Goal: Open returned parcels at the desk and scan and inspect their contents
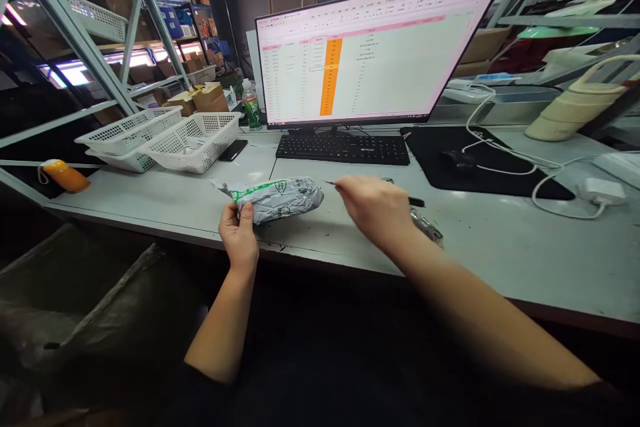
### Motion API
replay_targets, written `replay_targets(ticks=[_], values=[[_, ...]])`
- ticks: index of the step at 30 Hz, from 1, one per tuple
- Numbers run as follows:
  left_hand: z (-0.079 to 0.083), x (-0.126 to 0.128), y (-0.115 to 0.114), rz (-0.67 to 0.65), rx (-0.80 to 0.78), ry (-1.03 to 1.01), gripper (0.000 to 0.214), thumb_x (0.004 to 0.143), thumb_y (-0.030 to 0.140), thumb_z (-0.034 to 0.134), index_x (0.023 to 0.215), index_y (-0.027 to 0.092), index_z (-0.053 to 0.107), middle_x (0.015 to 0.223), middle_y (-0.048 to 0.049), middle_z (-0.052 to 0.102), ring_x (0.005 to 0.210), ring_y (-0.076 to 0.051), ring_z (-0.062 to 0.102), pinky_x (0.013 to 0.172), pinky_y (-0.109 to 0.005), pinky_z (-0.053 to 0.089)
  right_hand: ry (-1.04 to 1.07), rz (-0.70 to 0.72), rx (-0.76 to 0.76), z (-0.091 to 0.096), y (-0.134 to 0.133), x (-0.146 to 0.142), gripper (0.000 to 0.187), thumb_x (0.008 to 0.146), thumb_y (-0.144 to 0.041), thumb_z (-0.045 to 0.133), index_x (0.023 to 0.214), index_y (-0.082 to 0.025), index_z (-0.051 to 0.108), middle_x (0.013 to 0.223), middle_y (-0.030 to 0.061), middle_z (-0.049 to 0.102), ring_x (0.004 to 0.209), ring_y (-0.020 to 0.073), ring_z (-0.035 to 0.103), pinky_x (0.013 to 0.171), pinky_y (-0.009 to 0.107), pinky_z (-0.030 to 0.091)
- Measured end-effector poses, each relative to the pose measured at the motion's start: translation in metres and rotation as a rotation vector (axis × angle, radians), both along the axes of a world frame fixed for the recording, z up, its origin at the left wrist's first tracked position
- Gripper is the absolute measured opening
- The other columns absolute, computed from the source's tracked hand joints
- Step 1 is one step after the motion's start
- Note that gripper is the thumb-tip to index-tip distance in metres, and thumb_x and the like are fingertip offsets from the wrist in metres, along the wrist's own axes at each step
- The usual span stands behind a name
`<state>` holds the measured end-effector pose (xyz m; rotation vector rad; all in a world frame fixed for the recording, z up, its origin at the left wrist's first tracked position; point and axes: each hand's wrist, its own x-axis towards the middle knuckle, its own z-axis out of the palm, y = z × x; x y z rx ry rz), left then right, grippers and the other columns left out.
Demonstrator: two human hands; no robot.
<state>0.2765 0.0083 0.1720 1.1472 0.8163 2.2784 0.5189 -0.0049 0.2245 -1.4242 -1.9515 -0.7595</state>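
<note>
A grey plastic parcel (280,199) with a green printed strip lies near the front edge of the pale desk (500,240). My left hand (239,235) grips its left end, fingers closed on the wrapping. My right hand (373,208) hovers just right of the parcel, fingers pinched on a thin pointed tool (331,183) whose tip points at the parcel. The hand is slightly blurred, so I cannot make out what the tool is. A dark pen-like object (417,201) and a crumpled clear wrapper (427,227) lie just behind the right hand.
Behind are a black keyboard (343,147), a monitor (370,47) showing a spreadsheet, a mouse (457,159) on a black mat, white cables and a charger (603,191). White mesh baskets (165,137), a phone (233,150) and a green bottle (251,107) stand at the left. Metal shelving flanks both sides.
</note>
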Motion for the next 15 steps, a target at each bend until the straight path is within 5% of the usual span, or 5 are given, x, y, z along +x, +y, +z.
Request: replay_targets(ticks=[5,10,15], values=[[0.003,-0.001,-0.001,-0.002,-0.049,0.224,0.036,0.087,0.052,0.070,0.078,0.017,0.067,0.074,0.0006,0.058,0.072,-0.013,0.052,0.070,-0.023,0.042,0.045,0.351,0.005,-0.001,-0.015,-0.054,0.031,0.104,-0.023,0.046,0.128,-0.020,0.066,0.104,0.0055,0.075,0.088,0.0179,0.064,0.072,0.030,0.037],[0.010,-0.002,-0.004,0.042,-0.026,0.388,0.032,0.092,0.047,0.066,0.076,0.018,0.066,0.077,-0.0003,0.056,0.077,-0.014,0.052,0.074,-0.025,0.041,0.126,0.402,-0.128,0.012,0.001,-0.073,0.028,0.098,-0.037,0.062,0.121,-0.025,0.071,0.108,0.0058,0.070,0.094,0.0197,0.060,0.069,0.029,0.037],[0.015,-0.002,-0.001,0.043,-0.033,0.440,0.036,0.092,0.047,0.065,0.071,0.019,0.061,0.072,0.0007,0.050,0.073,-0.014,0.048,0.071,-0.026,0.039,-0.061,0.424,-0.097,0.027,0.013,-0.072,0.021,0.099,-0.030,0.059,0.109,-0.020,0.075,0.104,0.0071,0.073,0.091,0.0212,0.054,0.070,0.032,0.034]])
